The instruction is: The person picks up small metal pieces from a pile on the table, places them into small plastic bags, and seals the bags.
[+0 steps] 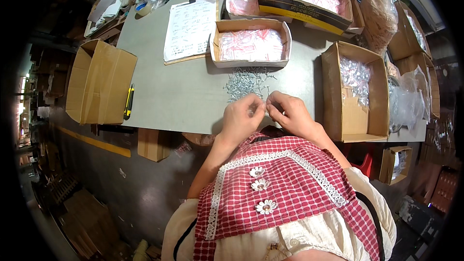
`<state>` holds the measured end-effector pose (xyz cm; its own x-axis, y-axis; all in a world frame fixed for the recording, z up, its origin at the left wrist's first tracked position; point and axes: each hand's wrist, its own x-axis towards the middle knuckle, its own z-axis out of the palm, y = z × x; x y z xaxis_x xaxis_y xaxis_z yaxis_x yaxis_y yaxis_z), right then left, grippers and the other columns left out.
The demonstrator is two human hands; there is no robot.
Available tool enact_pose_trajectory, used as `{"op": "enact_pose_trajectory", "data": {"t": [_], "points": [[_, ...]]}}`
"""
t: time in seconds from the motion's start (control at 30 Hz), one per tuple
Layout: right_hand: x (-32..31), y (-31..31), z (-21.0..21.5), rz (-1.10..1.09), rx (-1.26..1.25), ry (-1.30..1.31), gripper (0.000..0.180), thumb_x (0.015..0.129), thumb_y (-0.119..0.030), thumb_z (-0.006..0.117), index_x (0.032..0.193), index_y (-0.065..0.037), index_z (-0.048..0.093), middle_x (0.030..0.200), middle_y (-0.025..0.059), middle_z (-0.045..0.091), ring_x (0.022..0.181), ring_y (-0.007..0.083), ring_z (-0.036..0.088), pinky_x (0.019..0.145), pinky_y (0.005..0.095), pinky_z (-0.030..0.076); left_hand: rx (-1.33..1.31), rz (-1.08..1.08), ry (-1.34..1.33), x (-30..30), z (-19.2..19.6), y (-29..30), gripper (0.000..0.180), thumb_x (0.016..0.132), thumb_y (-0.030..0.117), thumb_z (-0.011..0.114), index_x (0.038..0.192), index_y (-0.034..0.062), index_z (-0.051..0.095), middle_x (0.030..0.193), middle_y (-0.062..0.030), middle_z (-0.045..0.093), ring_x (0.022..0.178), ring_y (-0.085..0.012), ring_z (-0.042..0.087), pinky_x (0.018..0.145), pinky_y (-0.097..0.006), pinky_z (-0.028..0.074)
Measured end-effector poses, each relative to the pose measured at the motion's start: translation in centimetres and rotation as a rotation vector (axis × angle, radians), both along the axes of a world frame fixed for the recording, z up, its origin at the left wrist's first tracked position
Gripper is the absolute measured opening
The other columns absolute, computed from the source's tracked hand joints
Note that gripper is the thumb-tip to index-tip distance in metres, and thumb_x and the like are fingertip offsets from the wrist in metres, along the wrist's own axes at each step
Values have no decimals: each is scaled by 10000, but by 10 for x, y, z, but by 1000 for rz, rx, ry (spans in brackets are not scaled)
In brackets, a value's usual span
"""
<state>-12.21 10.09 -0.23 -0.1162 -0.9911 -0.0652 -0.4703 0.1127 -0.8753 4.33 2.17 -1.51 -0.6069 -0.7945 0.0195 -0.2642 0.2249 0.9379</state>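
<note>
My left hand [244, 116] and my right hand [291, 111] meet close together at the table's near edge, fingertips almost touching. Both are closed in a pinch; whatever sits between the fingers is too small to make out. Just beyond them lies a loose pile of small silver screws [245, 83] on the grey table [159, 94]. Behind the pile stands a white-edged open box [251, 59] filled with small clear plastic bags [251, 43] that have red stripes.
A clipboard with a written sheet [191, 29] lies at the back left. An empty cardboard box [108, 84] and a yellow-black utility knife [129, 101] are at left. At right, a cardboard box [355, 118] holds filled bags [356, 77]. More boxes [304, 12] line the back.
</note>
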Motion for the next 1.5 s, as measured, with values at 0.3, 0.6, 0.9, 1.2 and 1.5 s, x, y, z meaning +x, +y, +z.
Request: {"op": "enact_pose_trajectory", "data": {"t": [0.3,0.6,0.9,1.2,1.5], "points": [[-3,-3,2,-166,-39,-48,153,878,-163,656,900,-13,634,739,143,652,609,258,627,593,352,502,-87,70,41,2,3,-2,134,910,113,671,846,-3,649,724,-55,660,604,-100,578,559,-254,455],[0,0,0,-48,23,-162,132,907,-139,660,897,-9,642,658,63,630,564,110,578,536,281,460,-32,-31,13,4,-7,-4,140,914,159,667,901,21,688,765,-99,691,637,-200,653,571,-317,501],[-2,1,-3,-100,118,-411,148,903,-149,639,886,-3,614,630,41,596,553,94,550,522,263,442,-96,-15,1,-2,7,3,66,857,67,661,836,13,630,738,-75,653,628,-170,612,570,-304,479],[-2,-4,2,-143,-282,319,137,850,-141,648,869,-11,614,691,94,606,594,148,589,578,314,487,-587,7,-58,-4,5,1,151,737,37,718,859,48,629,830,-57,662,761,-247,645,654,-351,516],[-13,-8,-7,-222,126,-446,119,861,-105,639,867,12,615,744,41,635,760,61,589,687,258,501,-656,-137,-42,-13,6,-15,450,719,71,737,1161,55,654,1175,-104,649,1161,-317,588,991,-444,453]]}}
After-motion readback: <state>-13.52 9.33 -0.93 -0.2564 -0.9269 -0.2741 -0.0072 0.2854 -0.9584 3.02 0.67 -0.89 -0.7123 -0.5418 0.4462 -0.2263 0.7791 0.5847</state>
